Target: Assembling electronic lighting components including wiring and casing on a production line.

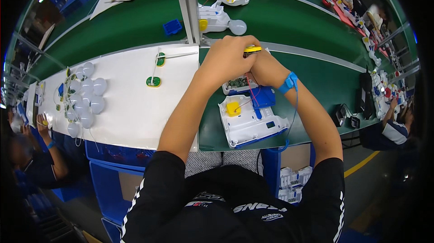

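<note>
Over the far edge of the green bench, my left hand (229, 60) is closed round a small yellow and black part (252, 50). My right hand (267, 70) meets it there, its fingers mostly hidden. A blue wrist strap (288, 83) with a coiled cord circles my right wrist. Just below the hands lies a white housing half with a green circuit board (238, 82), partly covered. Red and black wires run down from the hands beside it. Nearer me rests another white housing shell (248, 126) with a yellow block (233, 108) and a blue box-shaped part (263, 98).
On the white sheet (135, 121) at left are clustered bulbs (86, 96) and two small green boards (153, 81). A metal post (187, 8) rises ahead. Beyond it, the green belt (122, 26) carries white housings (217, 20). Other people sit at both sides.
</note>
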Motion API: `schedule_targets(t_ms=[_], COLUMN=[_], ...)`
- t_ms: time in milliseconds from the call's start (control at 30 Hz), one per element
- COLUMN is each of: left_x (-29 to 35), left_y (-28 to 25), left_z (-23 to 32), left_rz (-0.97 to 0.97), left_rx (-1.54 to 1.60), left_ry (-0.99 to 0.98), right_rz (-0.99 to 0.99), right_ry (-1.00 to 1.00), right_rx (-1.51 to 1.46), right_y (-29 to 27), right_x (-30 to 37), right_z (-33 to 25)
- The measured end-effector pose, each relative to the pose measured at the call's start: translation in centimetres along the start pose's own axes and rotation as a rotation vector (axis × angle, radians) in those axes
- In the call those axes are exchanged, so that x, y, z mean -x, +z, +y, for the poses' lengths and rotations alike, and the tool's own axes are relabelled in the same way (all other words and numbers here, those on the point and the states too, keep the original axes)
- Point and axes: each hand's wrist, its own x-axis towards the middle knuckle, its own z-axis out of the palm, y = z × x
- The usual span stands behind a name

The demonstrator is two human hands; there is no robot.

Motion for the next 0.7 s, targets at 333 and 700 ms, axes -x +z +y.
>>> schedule_targets(t_ms=[333, 700], left_x=[0.6, 0.5], left_y=[0.6, 1.6], left_z=[-1.6, -1.7], left_rz=[0.090, 0.077], left_rx=[0.037, 0.000], left_ry=[0.083, 0.108], right_rz=[-0.026, -0.226], right_ry=[-0.071, 0.021], right_rx=[-0.051, 0.076], right_y=[-1.1, -1.1], right_x=[-0.6, -0.1], right_z=[-1.4, -1.2])
